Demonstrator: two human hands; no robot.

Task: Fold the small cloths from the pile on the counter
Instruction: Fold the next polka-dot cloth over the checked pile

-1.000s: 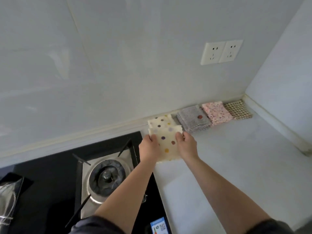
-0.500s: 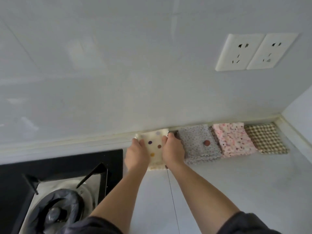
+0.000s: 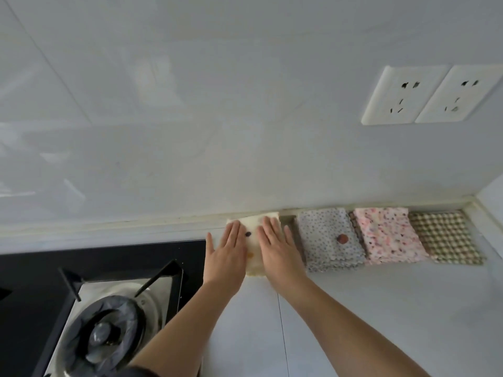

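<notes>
Left hand [image 3: 227,257], right hand [image 3: 277,251] flat on dotted cloth [image 3: 253,248], just beside grey stack [image 3: 330,240]; fingers [image 3: 234,232] straight, gripping nothing. Press evenly, line near edge with grey stack (no dragging).

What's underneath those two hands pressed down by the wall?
A cream polka-dot cloth, lying on the counter against the wall; left hand and right hand press flat on it. Only its middle strip and far edge show; the hands cover the rest.
</notes>
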